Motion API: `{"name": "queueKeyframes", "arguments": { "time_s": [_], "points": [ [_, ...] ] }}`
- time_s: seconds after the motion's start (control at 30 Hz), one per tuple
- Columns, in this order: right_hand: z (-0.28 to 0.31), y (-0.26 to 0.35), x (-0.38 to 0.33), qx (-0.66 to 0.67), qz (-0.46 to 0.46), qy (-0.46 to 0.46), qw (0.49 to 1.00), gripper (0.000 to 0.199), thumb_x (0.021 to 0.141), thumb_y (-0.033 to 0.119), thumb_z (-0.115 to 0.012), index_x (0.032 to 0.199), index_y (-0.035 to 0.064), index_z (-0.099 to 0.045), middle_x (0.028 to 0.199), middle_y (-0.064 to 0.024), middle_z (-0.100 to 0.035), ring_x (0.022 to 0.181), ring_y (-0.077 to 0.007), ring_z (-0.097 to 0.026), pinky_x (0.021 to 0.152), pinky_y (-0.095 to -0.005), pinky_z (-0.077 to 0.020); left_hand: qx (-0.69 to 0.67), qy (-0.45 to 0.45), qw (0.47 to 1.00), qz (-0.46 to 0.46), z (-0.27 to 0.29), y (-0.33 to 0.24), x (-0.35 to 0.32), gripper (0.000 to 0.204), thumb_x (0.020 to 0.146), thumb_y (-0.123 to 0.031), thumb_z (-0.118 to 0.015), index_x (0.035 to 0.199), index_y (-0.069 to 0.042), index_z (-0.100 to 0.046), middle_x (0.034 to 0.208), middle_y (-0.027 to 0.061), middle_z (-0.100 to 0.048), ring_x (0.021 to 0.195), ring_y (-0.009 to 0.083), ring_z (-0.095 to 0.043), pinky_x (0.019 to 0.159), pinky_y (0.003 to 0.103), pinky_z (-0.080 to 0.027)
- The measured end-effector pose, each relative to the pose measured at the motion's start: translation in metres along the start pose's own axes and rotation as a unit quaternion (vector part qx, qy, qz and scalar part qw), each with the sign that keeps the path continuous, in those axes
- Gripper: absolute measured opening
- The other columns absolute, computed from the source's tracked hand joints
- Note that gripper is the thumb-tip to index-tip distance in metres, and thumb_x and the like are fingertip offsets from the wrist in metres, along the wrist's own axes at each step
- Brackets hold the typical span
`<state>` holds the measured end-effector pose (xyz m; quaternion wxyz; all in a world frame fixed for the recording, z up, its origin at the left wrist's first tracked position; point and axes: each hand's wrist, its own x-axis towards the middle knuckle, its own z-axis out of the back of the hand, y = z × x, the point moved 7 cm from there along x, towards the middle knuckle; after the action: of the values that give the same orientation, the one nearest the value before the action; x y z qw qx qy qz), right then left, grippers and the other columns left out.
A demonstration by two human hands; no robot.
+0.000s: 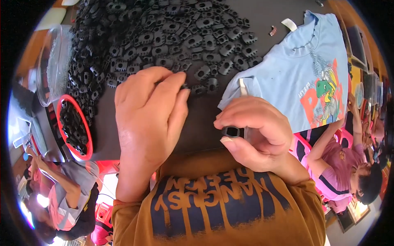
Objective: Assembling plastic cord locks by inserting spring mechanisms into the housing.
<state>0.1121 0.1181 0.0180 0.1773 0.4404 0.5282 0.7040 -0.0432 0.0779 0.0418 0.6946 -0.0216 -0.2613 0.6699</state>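
Observation:
My right hand [258,133] pinches a small black plastic ring-shaped part [233,131] between thumb and index finger, its hollow opening facing up. My left hand [150,108] is over the near edge of a big pile of black plastic parts [172,26], oval with a slot and toothed edges. Its fingers are bent and close together; whatever lies under the fingertips is hidden. A few loose toothed parts [212,85] lie between the two hands. Beside my right hand a light blue T-shirt [283,78] with a cartoon print is spread on the dark table [201,119].
A red-rimmed basket [91,139] of black pieces stands at the left table edge, below a clear plastic tub [46,69]. A small reddish scrap [273,30] lies beyond the shirt. People sit at both sides, one in grey [78,180], another in pink [338,164].

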Motion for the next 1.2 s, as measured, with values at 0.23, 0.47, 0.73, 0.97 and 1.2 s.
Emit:
{"name": "queueKeyframes", "arguments": {
  "time_s": [0.23,0.47,0.73,0.97,1.2],
  "points": [
    [0.007,0.002,0.0,0.005,-0.019,0.023,1.0,0.023,0.071,0.002,-0.074,0.091,0.0007,-0.064,0.084,-0.0101,-0.066,0.074,-0.0259,-0.063,0.065,-0.0343,-0.0479,-0.002,0.004,0.999,0.039,0.002,-0.009,0.016,0.024,0.073,0.0,-0.07,0.097,-0.003,-0.068,0.096,0.0106,-0.063,0.088,0.0269,-0.058,0.079,0.035,-0.045],
    [0.013,0.015,-0.008,0.067,0.081,-0.027,0.994,0.017,0.071,0.007,-0.073,0.083,0.0046,-0.062,0.076,-0.0076,-0.062,0.065,-0.0265,-0.06,0.054,-0.0344,-0.0442,0.032,0.086,0.992,-0.082,-0.016,-0.046,0.054,0.024,0.073,0.002,-0.069,0.098,-0.002,-0.068,0.095,0.0106,-0.062,0.089,0.0271,-0.057,0.079,0.035,-0.045],
    [0.021,0.02,-0.019,0.119,0.125,-0.058,0.983,0.017,0.072,0.011,-0.071,0.083,0.0038,-0.06,0.075,-0.0097,-0.056,0.066,-0.0287,-0.055,0.056,-0.0369,-0.0424,-0.048,0.189,0.951,-0.238,-0.066,-0.122,0.109,0.029,0.075,0.002,-0.065,0.104,-0.002,-0.065,0.106,0.0139,-0.061,0.098,0.0302,-0.058,0.086,0.036,-0.046],
    [0.026,0.02,-0.018,0.153,0.119,-0.072,0.978,0.016,0.071,0.011,-0.069,0.077,0.0047,-0.056,0.068,-0.0086,-0.048,0.06,-0.0285,-0.05,0.054,-0.0385,-0.0405,-0.019,0.258,0.903,-0.344,-0.12,-0.163,0.114,0.051,0.07,-0.009,-0.068,0.119,-0.004,-0.058,0.128,0.0123,-0.054,0.119,0.0314,-0.05,0.101,0.043,-0.037],
    [0.023,0.012,-0.02,0.178,0.085,-0.06,0.979,0.016,0.072,0.012,-0.067,0.076,0.0057,-0.053,0.07,-0.0086,-0.049,0.062,-0.0283,-0.051,0.054,-0.0383,-0.0407,-0.023,0.224,0.898,-0.377,-0.1,-0.148,0.103,0.037,0.071,-0.005,-0.068,0.107,-0.002,-0.064,0.114,0.0135,-0.062,0.105,0.0301,-0.058,0.095,0.046,-0.042]
  ]
}}
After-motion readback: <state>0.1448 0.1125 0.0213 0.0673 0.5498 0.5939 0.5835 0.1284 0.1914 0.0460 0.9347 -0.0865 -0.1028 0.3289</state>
